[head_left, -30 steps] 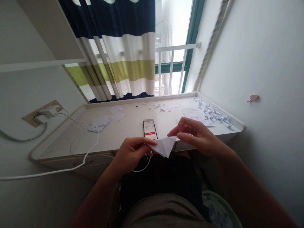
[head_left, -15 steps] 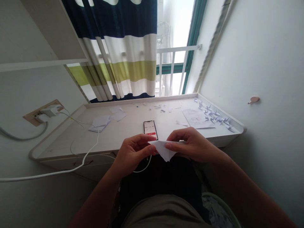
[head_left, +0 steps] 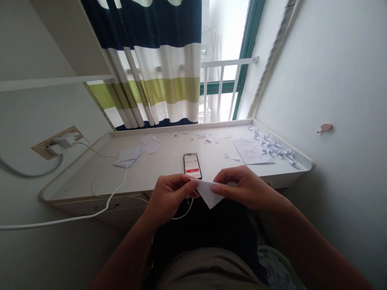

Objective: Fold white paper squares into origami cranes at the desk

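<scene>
A small folded piece of white paper [head_left: 209, 193] hangs between both hands just in front of the desk's near edge, its point turned down. My left hand [head_left: 169, 196] pinches its left corner with thumb and fingers closed. My right hand [head_left: 242, 187] grips its right side, fingers curled over the top edge. Behind the hands a phone [head_left: 192, 165] lies on the desk [head_left: 151, 169] with its screen lit.
Several small folded paper pieces [head_left: 276, 150] and a printed sheet [head_left: 251, 151] lie at the desk's right. A stack of white paper squares [head_left: 128, 156] sits at the left. A white cable [head_left: 115, 189] runs from the wall socket [head_left: 57, 144]. Curtain and window behind.
Both hands have come closer together and lower. The paper has been folded narrower, from a wide triangle to a smaller one. The right hand dropped onto its top edge.
</scene>
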### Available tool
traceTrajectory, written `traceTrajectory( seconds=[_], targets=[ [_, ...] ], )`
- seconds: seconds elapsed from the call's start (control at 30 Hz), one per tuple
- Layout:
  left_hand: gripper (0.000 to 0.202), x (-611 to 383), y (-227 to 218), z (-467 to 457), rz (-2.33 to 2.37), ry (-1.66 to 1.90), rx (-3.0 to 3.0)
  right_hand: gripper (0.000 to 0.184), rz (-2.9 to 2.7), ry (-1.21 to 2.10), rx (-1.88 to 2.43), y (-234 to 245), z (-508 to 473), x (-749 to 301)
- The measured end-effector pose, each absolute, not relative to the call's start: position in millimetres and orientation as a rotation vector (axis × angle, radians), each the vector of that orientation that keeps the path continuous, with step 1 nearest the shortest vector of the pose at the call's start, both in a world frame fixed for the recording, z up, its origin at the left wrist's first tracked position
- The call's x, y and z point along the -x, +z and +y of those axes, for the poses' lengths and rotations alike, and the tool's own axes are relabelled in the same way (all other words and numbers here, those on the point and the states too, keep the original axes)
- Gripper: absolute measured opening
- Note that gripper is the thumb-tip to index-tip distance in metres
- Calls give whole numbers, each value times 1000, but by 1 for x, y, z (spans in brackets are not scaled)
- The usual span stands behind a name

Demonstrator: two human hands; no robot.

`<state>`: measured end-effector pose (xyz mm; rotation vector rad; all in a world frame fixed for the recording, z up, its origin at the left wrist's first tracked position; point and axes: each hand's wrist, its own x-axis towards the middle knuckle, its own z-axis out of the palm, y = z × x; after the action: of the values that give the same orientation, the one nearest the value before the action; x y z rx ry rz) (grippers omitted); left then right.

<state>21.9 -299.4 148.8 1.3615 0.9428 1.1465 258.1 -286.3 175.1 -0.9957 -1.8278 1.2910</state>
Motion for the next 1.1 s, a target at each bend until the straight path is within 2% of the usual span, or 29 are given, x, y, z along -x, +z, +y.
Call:
traceTrajectory(
  seconds=[0.47, 0.7, 1.1],
  targets=[
    [23, -22, 150, -300, 924, 1141, -1410, 24, -1768, 1368, 974, 168, -287, -258],
    [19, -22, 149, -297, 916, 1123, -1361, 28, -1733, 1447, 974, 166, -285, -260],
    [24, -30, 148, -295, 941, 1092, -1307, 34, -1643, 1524, 967, 162, -284, -257]
  ],
)
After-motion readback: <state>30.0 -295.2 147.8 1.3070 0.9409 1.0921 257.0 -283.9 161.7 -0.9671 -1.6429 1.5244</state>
